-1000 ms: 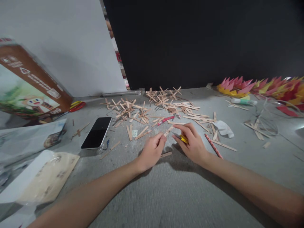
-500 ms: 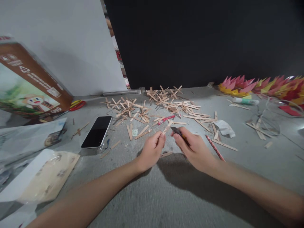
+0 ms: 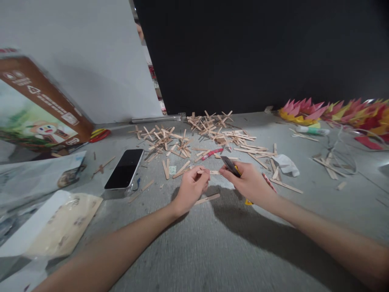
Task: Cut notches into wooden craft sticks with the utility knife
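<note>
Looks like a craft workspace — scattered with wooden sticks (image 3: pixel 207 126) across a grey surface (image 3: pixel 188 247) at twelve o'clock, dressed with spiky pink-and-yellow paper pieces (image 3: pixel 300 109) and a glue-stick-like tube (image 3: pixel 313 130) at two — can't be pinned to home or workshop.

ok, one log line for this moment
left hand: holds stick | right hand: holds cutter, contact with stick unclear | ahead: loose sticks | far left: phone
</note>
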Tool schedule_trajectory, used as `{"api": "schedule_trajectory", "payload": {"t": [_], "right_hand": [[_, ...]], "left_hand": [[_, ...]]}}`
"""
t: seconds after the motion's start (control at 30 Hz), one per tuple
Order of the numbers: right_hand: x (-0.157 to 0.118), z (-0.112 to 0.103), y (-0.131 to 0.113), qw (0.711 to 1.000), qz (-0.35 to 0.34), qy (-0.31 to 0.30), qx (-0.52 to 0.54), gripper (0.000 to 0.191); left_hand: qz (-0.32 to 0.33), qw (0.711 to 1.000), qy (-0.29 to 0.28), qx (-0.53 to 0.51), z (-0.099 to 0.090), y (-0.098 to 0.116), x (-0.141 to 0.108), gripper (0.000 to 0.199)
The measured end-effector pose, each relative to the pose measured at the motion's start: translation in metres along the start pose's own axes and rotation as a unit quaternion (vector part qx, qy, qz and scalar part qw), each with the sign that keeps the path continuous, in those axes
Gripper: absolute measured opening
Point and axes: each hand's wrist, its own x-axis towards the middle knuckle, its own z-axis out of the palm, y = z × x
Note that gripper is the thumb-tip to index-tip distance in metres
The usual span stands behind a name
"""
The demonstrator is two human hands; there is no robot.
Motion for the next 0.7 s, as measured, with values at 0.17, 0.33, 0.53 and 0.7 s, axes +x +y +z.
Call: {"api": "schedule_trajectory", "payload": {"t": [0.17, 0.33, 0.53, 0.7], "right_hand": [[-0.008, 0.007, -0.002, 0.987, 0.103, -0.085, 0.089, 0.04], [-0.014, 0.018, -0.002, 0.984, 0.086, -0.099, 0.119, 0.039], [-0.014, 0.016, 0.004, 0.998, 0.014, -0.033, 0.055, 0.037], [-0.015, 0.001, 0.001, 0.976, -0.118, 0.003, -0.182, 0.037]], "left_hand": [[0.011, 0.999, 0.025, -0.029, 0.0, -0.002, 0.005, 0.039], [0.019, 0.998, -0.035, 0.043, 0.002, -0.001, 0.0, 0.036], [0.003, 0.999, -0.025, 0.049, 0.004, -0.001, -0.002, 0.037], [-0.024, 0.998, -0.026, 0.046, 0.006, -0.002, -0.001, 0.035]]}}
